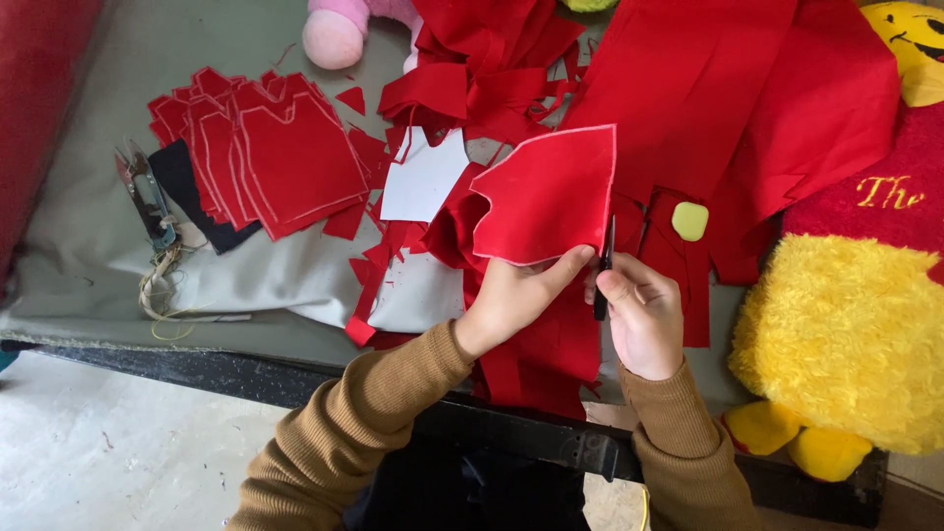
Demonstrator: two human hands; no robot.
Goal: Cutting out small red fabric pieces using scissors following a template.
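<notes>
My left hand point(511, 300) pinches the lower edge of a red felt piece point(546, 197) outlined in white chalk, holding it up above the table. My right hand point(639, 315) grips dark scissors point(603, 275), whose blades meet the felt's right edge near its bottom corner. Both arms wear brown knitted sleeves. A long strip of red cloth point(536, 364) hangs down beneath my hands over the table's front edge.
A stack of cut red shapes point(265, 157) lies at the left, beside thread snips point(147, 202) and a white paper pattern point(425, 177). Heaped red fabric point(688, 88) fills the back. A yellow plush toy point(846, 344) sits right, a pink one point(334, 34) behind.
</notes>
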